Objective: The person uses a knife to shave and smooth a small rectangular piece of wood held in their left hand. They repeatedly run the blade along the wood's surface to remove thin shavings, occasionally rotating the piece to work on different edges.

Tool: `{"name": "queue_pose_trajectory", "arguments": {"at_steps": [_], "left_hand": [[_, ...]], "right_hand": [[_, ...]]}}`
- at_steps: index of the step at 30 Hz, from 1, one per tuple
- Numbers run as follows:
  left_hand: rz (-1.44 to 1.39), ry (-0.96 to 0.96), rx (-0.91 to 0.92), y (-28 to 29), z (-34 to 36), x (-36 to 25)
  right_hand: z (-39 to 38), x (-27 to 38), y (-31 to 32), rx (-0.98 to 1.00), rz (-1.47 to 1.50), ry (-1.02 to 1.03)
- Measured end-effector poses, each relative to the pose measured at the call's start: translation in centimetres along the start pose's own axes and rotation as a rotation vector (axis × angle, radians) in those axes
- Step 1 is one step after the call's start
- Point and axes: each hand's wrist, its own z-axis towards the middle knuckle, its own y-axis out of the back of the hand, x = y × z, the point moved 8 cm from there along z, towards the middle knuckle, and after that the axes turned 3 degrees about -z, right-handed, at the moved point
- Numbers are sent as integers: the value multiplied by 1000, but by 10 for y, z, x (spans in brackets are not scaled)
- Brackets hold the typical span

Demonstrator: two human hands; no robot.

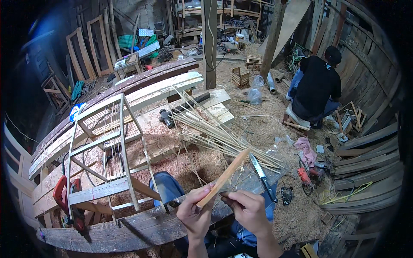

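My left hand [195, 210] is closed around the lower end of a flat, pale wooden strip [228, 174], which slants up and away to the right. Close beside it, my right hand [248, 209] has its fingers pinched together near the strip's lower part. What lies between those fingertips is too small to make out. A knife [260, 172] with a dark handle lies just beyond my right hand. Behind the strip, a loose bundle of thin wooden sticks [215, 129] spreads across the boards.
A slatted wooden frame [101, 187] stands on the bench at left, by a red-handled tool [62, 193]. A hammer [167, 118] lies beyond the sticks. At right are a pink cloth [305, 150], a red power tool [304, 178] and a seated person [318, 88].
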Motion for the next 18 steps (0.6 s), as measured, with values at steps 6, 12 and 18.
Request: {"name": "queue_pose_trajectory", "arguments": {"at_steps": [6, 12, 18], "left_hand": [[53, -114, -53, -9, -2, -8], [108, -172, -72, -20, -13, -1], [92, -101, -87, -20, -15, 7]], "right_hand": [[-11, -13, -8, -34, 40, -160], [-22, -27, -9, -207, 116, -344], [-24, -29, -11, -204, 187, -397]]}}
